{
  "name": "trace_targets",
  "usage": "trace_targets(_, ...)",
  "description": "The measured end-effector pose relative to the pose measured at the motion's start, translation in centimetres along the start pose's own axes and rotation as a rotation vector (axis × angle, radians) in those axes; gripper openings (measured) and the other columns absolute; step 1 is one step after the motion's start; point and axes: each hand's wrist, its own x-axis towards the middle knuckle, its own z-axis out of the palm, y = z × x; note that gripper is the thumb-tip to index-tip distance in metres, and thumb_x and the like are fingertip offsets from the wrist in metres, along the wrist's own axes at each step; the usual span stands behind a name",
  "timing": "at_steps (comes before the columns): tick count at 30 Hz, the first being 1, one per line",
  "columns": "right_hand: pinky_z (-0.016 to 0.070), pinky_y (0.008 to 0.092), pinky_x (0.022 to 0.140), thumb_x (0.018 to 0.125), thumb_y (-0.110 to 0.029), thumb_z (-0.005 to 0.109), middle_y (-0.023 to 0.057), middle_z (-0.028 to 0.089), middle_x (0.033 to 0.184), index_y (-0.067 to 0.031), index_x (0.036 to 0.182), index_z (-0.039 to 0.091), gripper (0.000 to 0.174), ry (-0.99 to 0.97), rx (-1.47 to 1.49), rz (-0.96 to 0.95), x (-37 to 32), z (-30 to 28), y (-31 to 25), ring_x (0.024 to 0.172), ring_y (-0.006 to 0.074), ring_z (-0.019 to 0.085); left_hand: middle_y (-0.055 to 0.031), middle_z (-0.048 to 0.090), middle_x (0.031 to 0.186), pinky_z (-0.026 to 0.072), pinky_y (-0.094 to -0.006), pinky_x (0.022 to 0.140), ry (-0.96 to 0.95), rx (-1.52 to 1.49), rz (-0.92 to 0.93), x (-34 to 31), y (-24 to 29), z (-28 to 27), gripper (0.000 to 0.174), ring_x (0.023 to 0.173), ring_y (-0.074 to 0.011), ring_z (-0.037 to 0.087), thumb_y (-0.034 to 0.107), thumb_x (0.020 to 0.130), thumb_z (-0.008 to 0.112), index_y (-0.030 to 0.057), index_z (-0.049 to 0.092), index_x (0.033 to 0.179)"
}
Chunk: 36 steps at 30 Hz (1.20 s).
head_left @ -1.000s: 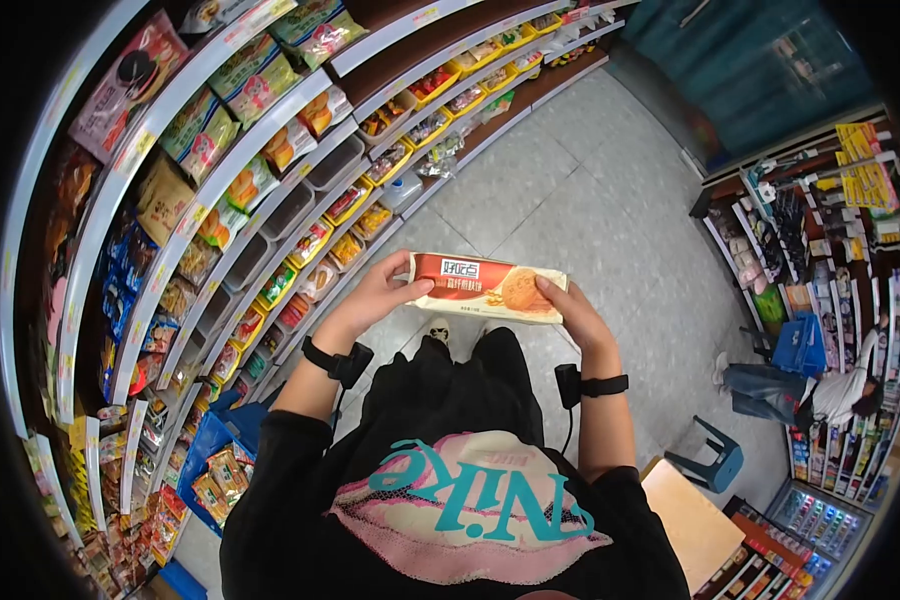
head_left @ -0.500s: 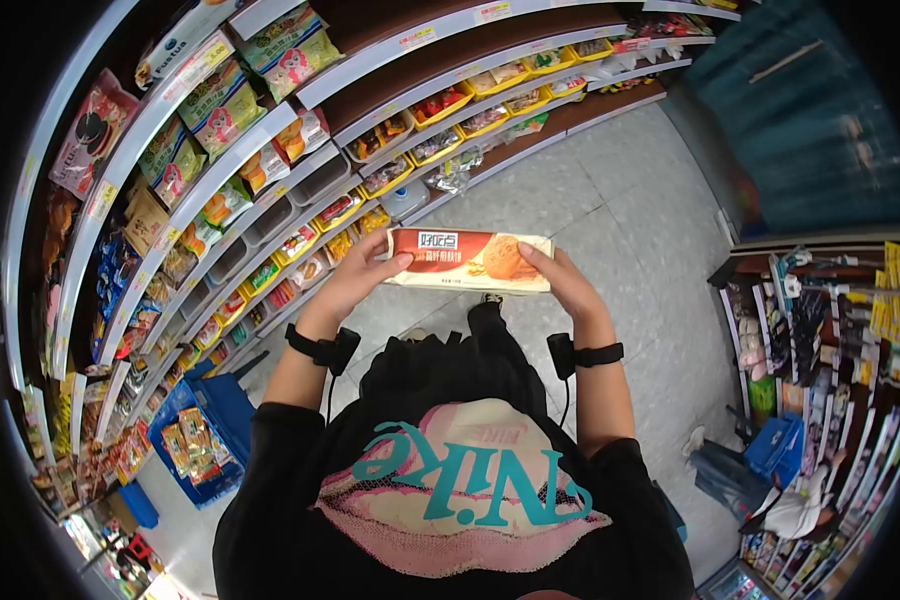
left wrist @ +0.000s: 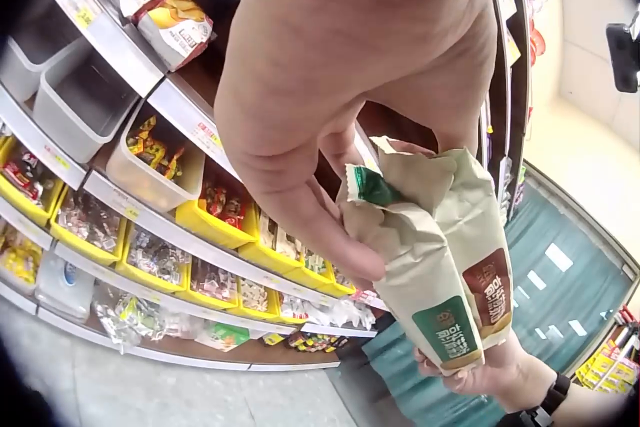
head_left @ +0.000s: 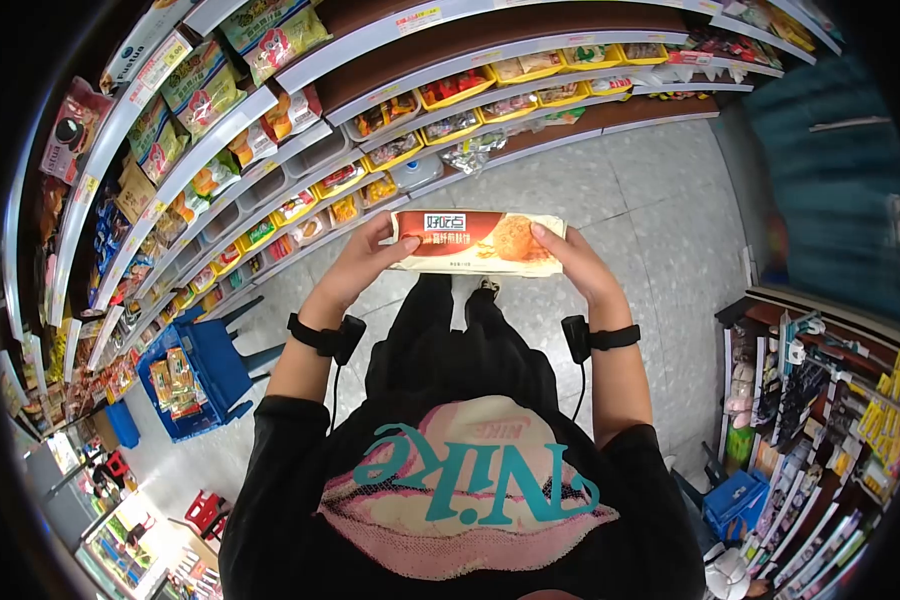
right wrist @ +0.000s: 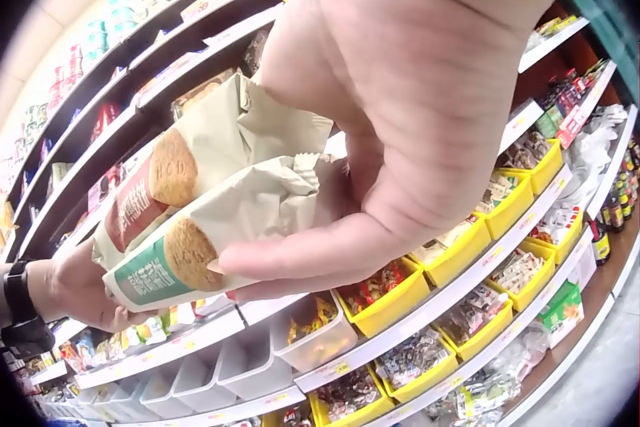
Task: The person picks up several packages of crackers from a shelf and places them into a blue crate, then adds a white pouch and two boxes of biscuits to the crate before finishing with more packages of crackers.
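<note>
Two long cream-coloured biscuit packs lie together in front of the body, gripped at opposite ends by both hands. The red-printed biscuit pack, with a round biscuit pictured on it, faces up in the head view and hides the other there. Beside it, the wrist views show a green-labelled biscuit pack. My left hand holds the left end, its thumb over the front. At the right end, my right hand presses its thumb near the biscuit picture, the fingers behind. Crimped ends of both wrappers show in the wrist views.
Curved shelves of packaged snacks run along the left and front, with yellow bins of small sweets lower down. A blue basket with several packets stands at the left. Another rack stands right, with a blue basket near a person.
The head view has swung to the right, bringing more of the front shelves and left blue basket into sight. Both hands keep their hold on the packs, which sit slightly higher in view.
</note>
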Motion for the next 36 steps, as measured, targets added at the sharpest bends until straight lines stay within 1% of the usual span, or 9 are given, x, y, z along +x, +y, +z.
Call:
trace_targets(2,0.0443,0.0269,0.089,0.085,-0.045,0.062,0.0127,0.062,0.111,0.0075,0.119,0.052,0.063,-0.029,-0.026,0.025,1.0,-0.4,-0.3,0.101,0.0161,0.059,-0.0074,0.059,0.11,0.044,-0.0276,0.087,0.059,-0.007,0.024,0.3,0.4,0.2,0.038,0.1,-0.0117,0.055,0.026,0.086,0.066,0.0013,0.055,0.113)
trace_targets(11,0.0438,0.0276,0.09,0.084,-0.044,0.064,0.0134,0.062,0.11,0.0073,0.117,0.054,0.062,-0.024,-0.056,0.007,3.1,-0.9,-2.9,0.102,0.0166,0.058,-0.007,0.059,0.114,0.0425,-0.0279,0.09,0.07,-0.073,0.024,2.2,1.6,-0.5,0.042,0.104,-0.0125,0.055,0.024,0.086,0.066,0.0036,0.053,0.12)
trace_targets(13,0.0436,0.0278,0.09,0.084,-0.043,0.064,0.0137,0.062,0.11,0.0074,0.117,0.054,0.061,-0.028,-0.056,0.0,3.4,-1.1,-3.3,0.102,0.0169,0.058,-0.0062,0.058,0.117,0.038,-0.0282,0.096,0.039,-0.061,0.03,2.6,1.4,-0.8,0.049,0.108,-0.0138,0.053,0.026,0.086,0.065,0.005,0.048,0.127)
trace_targets(17,0.0435,0.0278,0.09,0.084,-0.041,0.066,0.0145,0.062,0.111,0.0078,0.118,0.053,0.061,-0.012,-0.057,0.005,3.9,-1.7,-3.5,0.102,0.0175,0.058,-0.0069,0.058,0.118,0.0382,-0.029,0.096,0.023,-0.072,0.018,3.5,2.0,-0.8,0.05,0.109,-0.0145,0.053,0.024,0.085,0.066,0.0041,0.048,0.128)
trace_targets(19,0.0435,0.0277,0.09,0.083,-0.04,0.066,0.0145,0.062,0.111,0.0081,0.118,0.053,0.061,-0.003,-0.056,-0.004,4.0,-1.9,-3.7,0.102,0.0176,0.058,-0.0069,0.058,0.116,0.0437,-0.0281,0.09,0.058,-0.134,0.036,3.9,2.3,-0.6,0.042,0.104,-0.0136,0.055,0.018,0.085,0.068,0.0039,0.052,0.121)
trace_targets(29,0.0434,0.0279,0.091,0.083,-0.042,0.066,0.015,0.061,0.111,0.0083,0.118,0.052,0.063,0.067,-0.033,0.033,4.7,-3.1,-3.3,0.103,0.0175,0.058,-0.0058,0.057,0.114,0.044,-0.0285,0.09,0.014,-0.08,0.019,6.3,2.9,-0.5,0.042,0.104,-0.0136,0.055,0.021,0.085,0.068,0.0043,0.052,0.119)
trace_targets(32,0.0432,0.0277,0.091,0.083,-0.044,0.065,0.0146,0.061,0.111,0.0082,0.119,0.052,0.065,0.087,-0.023,0.06,4.7,-3.3,-2.6,0.103,0.0176,0.058,-0.0057,0.056,0.117,0.0436,-0.0293,0.09,-0.017,-0.073,-0.001,6.7,2.4,-0.4,0.047,0.106,-0.0147,0.053,0.024,0.085,0.068,0.0043,0.049,0.123)
trace_targets(34,0.0431,0.0276,0.091,0.083,-0.045,0.065,0.0145,0.061,0.111,0.0082,0.119,0.052,0.066,0.09,-0.019,0.072,4.5,-3.2,-2.5,0.103,0.0176,0.058,-0.0064,0.051,0.127,0.0385,-0.0305,0.097,-0.084,-0.076,-0.113,6.6,2.5,-0.3,0.062,0.116,-0.0156,0.048,0.029,0.085,0.066,0.0061,0.039,0.135)
trace_targets(36,0.043,0.0274,0.091,0.082,-0.045,0.066,0.0143,0.061,0.112,0.0081,0.119,0.052,0.067,0.096,-0.013,0.086,4.2,-3.1,-2.3,0.103,0.0175,0.058,-0.0063,0.049,0.129,0.0387,-0.0316,0.097,-0.104,-0.03,-0.073,6.8,2.1,-0.1,0.064,0.118,-0.0163,0.046,0.028,0.084,0.068,0.0074,0.037,0.137)
